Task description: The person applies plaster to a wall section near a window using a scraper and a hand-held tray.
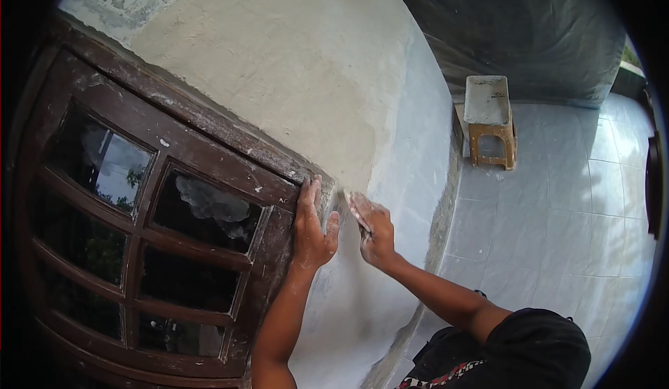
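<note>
My left hand lies flat against the brown wooden window frame, fingers together, right where the frame meets the plastered wall. Beside it, my right hand grips a small putty knife smeared with white filler, its blade pressed to the wall next to the frame's corner. The two hands are a few centimetres apart. The wall above is beige and rough; lower down it is whiter and smoother.
The window has several dark glass panes spattered with plaster. A wooden stool carrying a white tray stands on the tiled floor to the right. A dark wall runs behind it.
</note>
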Demonstrator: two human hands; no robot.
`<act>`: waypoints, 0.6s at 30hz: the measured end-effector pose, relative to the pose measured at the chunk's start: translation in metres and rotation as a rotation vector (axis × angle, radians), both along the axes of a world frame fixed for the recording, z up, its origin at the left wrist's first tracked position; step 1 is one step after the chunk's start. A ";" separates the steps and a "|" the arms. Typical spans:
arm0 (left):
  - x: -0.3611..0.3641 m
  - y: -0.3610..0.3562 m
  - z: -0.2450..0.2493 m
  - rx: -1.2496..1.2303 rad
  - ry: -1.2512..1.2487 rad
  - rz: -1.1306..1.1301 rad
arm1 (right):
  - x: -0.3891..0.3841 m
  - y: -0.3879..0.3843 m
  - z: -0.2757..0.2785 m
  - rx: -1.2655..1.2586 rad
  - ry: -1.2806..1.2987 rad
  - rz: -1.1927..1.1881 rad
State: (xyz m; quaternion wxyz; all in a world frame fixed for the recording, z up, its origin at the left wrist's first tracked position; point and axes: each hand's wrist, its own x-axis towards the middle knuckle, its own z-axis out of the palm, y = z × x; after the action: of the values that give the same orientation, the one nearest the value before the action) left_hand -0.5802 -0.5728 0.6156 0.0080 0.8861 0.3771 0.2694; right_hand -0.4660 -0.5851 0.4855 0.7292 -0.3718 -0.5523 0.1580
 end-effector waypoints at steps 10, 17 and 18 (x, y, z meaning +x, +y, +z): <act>-0.002 0.003 -0.004 0.012 -0.050 -0.015 | -0.033 -0.020 -0.021 -0.081 -0.029 -0.054; -0.001 0.001 -0.001 0.013 -0.002 -0.008 | 0.014 0.050 0.017 -0.080 0.093 -0.191; -0.002 0.001 0.000 0.015 -0.005 -0.013 | 0.006 0.057 0.017 -0.108 0.071 -0.214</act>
State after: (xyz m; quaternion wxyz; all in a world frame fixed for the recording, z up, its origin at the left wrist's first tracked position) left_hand -0.5819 -0.5720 0.6158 0.0038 0.8878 0.3694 0.2744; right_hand -0.4599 -0.5285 0.5027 0.7400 -0.4614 -0.4739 0.1220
